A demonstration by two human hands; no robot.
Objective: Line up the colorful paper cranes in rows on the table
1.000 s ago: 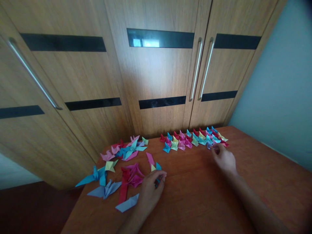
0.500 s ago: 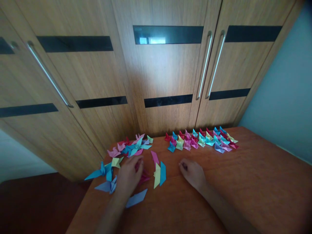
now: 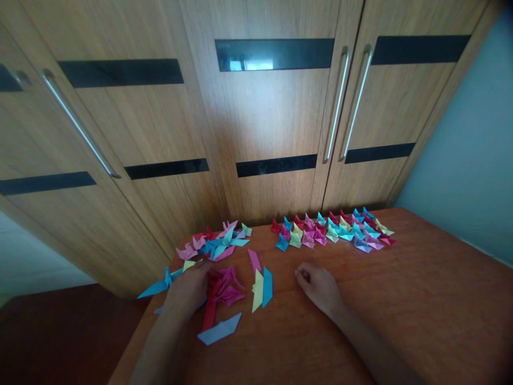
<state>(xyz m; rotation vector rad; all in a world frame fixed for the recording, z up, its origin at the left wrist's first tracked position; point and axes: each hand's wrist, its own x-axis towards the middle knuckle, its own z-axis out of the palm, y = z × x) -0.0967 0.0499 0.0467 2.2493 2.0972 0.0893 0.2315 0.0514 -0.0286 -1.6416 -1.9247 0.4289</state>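
Observation:
My left hand [image 3: 190, 285] is over the folded paper pieces on the left, fingers curled downward; what they hold, if anything, is hidden. Just right of its fingertips lie magenta origami pieces [image 3: 229, 289] and a red folded strip [image 3: 209, 313]. A pale yellow piece [image 3: 188, 264] shows partly behind the hand, and a blue origami crane [image 3: 166, 280] lies left of it. Below is a grey-blue folded strip [image 3: 219, 329]. My right hand [image 3: 318, 283] rests on the table in a loose fist with nothing in it.
Between the hands lie yellow [image 3: 257, 291], blue [image 3: 267, 287] and pink [image 3: 254, 260] folded strips. Several small origami pieces [image 3: 308, 238] stand in rows at the back right of the wooden table [image 3: 385, 299]. More cranes [image 3: 226, 243] are heaped back left. A wardrobe [image 3: 264, 117] stands behind.
My left hand has moved left, uncovering the magenta pieces and the red strip and covering part of the yellow piece. My right hand has stayed in place.

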